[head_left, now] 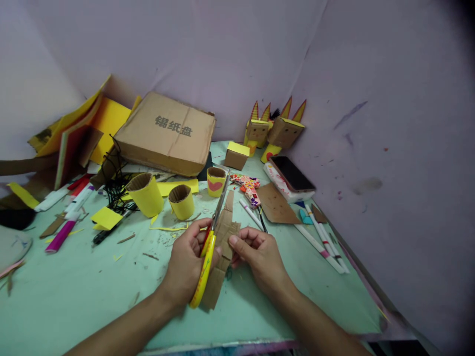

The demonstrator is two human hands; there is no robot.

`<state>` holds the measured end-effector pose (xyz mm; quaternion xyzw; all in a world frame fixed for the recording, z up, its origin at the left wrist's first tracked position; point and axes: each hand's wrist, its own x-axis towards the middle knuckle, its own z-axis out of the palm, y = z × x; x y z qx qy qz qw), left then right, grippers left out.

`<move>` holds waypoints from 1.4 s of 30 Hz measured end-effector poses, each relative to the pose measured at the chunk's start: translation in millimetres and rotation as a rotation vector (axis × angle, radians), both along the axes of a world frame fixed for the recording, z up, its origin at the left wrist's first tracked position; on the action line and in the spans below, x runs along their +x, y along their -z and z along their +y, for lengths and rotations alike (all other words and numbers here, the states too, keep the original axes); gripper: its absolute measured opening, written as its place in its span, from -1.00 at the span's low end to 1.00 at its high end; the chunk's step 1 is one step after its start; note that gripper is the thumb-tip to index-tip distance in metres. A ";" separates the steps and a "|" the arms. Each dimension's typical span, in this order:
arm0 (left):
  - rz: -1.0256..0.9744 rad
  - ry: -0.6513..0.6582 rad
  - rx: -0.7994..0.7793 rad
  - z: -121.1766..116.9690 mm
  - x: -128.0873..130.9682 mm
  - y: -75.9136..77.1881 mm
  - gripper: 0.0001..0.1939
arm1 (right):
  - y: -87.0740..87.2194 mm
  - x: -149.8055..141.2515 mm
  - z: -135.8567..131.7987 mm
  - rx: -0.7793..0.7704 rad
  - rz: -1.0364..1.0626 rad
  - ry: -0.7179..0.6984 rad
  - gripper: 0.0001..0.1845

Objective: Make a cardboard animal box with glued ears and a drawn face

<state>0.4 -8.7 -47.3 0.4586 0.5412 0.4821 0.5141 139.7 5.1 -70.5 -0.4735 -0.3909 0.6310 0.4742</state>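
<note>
Low over the front of the table, my left hand [188, 259] is closed around yellow-handled scissors [207, 274], whose blades point away from me and up. Beneath the scissors lies a creased strip of brown cardboard [218, 269], which the left fingers also seem to steady. My right hand [260, 254] pinches the strip's right edge between thumb and fingers. A narrow pointed part of the cardboard extends beyond the hands, beside the blades. Just past them stands a yellow cardboard ring with a pink heart [215, 182]. A smaller plain yellow ring [181, 202] is left of it.
Behind sits a large cardboard box [166, 131]. Two eared cardboard figures [285, 132] stand near the corner. A glue gun with patterned covering [248, 185], a phone [292, 173] and several markers [322, 247] lie right. A taller yellow tube [145, 198] and black cord [115, 188] are left.
</note>
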 end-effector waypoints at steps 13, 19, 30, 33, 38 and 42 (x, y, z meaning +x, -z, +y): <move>-0.008 0.014 -0.015 1.3 -0.4 -1.6 -0.56 | 3.1 1.4 -0.6 -0.009 0.046 -0.043 -0.61; 0.021 0.001 -0.013 1.7 0.5 -1.8 -0.56 | 0.4 -1.9 0.8 -0.029 -0.014 -0.007 -0.60; 0.019 0.014 -0.014 2.4 -1.0 -1.1 -0.56 | 2.0 0.7 1.2 -0.069 0.026 -0.051 -0.63; 0.015 0.018 -0.021 2.1 -1.0 -1.7 -0.56 | 3.5 1.2 1.5 -0.053 0.017 -0.053 -0.63; 0.002 0.035 -0.020 2.1 -1.5 -0.5 -0.54 | 3.9 1.7 1.4 -0.033 0.023 -0.057 -0.64; 0.004 0.048 -0.010 1.9 -2.7 1.4 -0.53 | 4.3 2.7 1.3 -0.068 0.071 -0.096 -0.67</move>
